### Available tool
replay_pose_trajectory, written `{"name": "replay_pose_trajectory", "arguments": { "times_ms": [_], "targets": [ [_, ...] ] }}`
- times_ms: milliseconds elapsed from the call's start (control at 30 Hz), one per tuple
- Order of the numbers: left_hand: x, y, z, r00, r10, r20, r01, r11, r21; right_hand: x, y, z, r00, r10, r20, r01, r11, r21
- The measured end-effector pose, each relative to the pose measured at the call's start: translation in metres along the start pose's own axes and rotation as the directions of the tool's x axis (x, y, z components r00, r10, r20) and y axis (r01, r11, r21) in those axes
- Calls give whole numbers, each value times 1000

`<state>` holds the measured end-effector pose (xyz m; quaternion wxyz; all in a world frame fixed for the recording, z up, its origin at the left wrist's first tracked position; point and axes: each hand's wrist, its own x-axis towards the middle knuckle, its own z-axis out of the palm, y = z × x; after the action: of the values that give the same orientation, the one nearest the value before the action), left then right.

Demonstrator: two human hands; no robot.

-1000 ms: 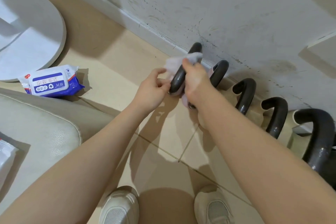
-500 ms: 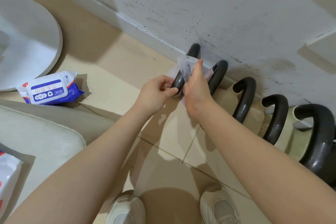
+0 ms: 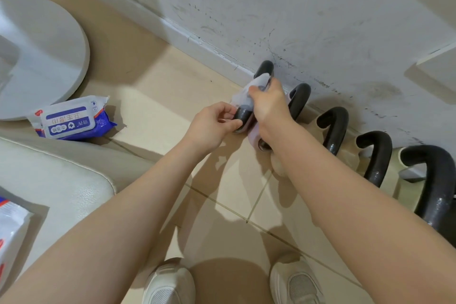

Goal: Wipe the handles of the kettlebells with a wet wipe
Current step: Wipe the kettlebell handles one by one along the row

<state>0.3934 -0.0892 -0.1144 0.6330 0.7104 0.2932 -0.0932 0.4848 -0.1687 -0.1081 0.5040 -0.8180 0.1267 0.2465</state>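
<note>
The right hand (image 3: 269,103) wraps a crumpled white wet wipe (image 3: 249,90) around the glossy black curved kettlebell handle (image 3: 264,69); the left hand (image 3: 212,123) pinches the handle's lower end.

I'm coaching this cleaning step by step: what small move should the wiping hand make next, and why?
Probably slide the right hand and wet wipe up over the first handle's bare top curve. The wipe covers only the middle, and the left hand steadies the lower end.

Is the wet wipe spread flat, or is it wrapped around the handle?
Wrapped. The wet wipe curves over the first kettlebell handle, bunched under the right hand, which grips it there.
</note>
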Motion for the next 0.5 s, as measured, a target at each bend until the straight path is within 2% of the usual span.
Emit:
{"name": "replay_pose_trajectory", "arguments": {
  "times_ms": [33,100,200,267,333,367,433,467,500],
  "targets": [
    [0,0,0,1000,-1,1,1,1000,-3,4,-3,-1,999,-38,-13,37,996,-80],
    [-2,2,0,1000,-4,2,4,1000,-6,-3,-4,-5,979,-201,41,205,950,-235],
    [-2,8,0,1000,6,29,-6,1000,4,-19,13,-9,866,-451,214,497,740,-452],
    [-1,11,0,999,32,44,-32,1000,-2,-21,17,-17,788,-514,338,612,600,-515],
    [1,13,3,999,43,26,-43,999,11,-6,8,-25,769,-485,416,632,481,-608],
    [2,14,5,999,39,14,-39,999,11,4,1,-27,790,-449,418,605,453,-655],
    [5,17,9,1000,30,-4,-30,999,25,18,-11,-26,840,-401,365,531,475,-702],
    [6,18,10,999,31,-8,-31,998,47,20,-13,-24,844,-398,360,524,468,-712],
    [8,19,11,999,37,-10,-36,997,72,19,-11,-23,827,-400,394,546,405,-734]
  ]
}}
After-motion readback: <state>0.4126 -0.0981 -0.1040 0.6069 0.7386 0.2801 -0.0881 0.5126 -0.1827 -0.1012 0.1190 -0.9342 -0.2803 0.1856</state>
